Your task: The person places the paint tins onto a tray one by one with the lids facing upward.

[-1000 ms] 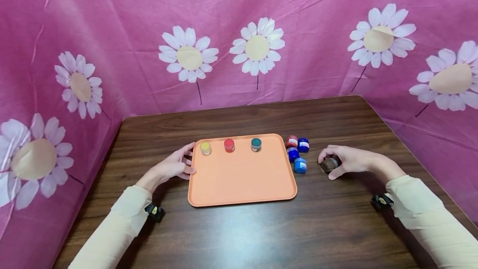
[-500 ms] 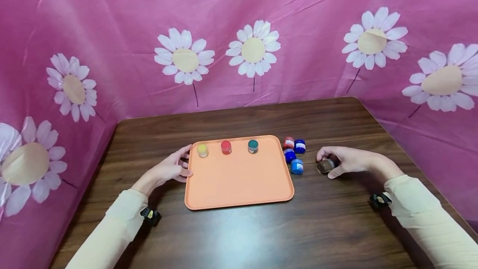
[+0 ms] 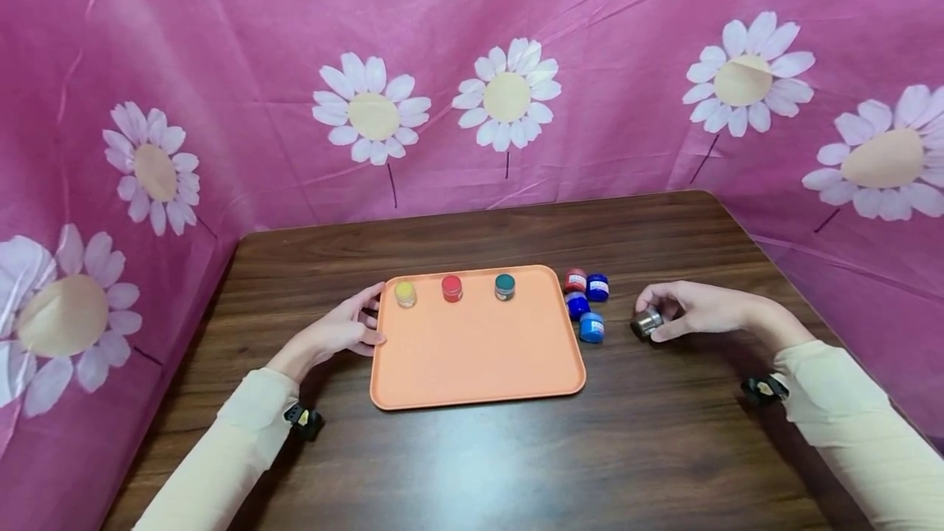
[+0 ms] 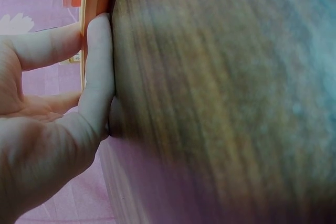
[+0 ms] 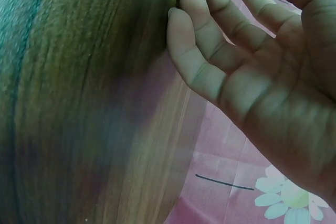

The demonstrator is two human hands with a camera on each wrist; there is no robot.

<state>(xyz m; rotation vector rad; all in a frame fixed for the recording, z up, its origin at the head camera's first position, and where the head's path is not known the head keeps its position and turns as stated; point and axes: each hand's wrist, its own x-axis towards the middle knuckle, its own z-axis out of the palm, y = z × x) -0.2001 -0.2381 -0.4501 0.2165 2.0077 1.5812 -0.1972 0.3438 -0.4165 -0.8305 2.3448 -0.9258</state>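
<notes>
My right hand pinches a dark brown paint jar between thumb and fingers, close over the table to the right of the other jars. The jar is tilted, and part of it shows at the top of the right wrist view. At the tray's left side, my left hand rests its fingertips and thumb against the rim of the orange tray. Along the tray's back edge stand a yellow jar, a red jar and a green jar, spaced apart.
Just right of the tray sit a reddish jar, a dark blue jar, another dark blue jar and a light blue jar, bunched together. A pink flowered cloth surrounds the wooden table behind and at the sides.
The brown jar has turned in my right hand, its clear body now showing more. That hand has shifted slightly right. My left hand keeps its place at the tray.
</notes>
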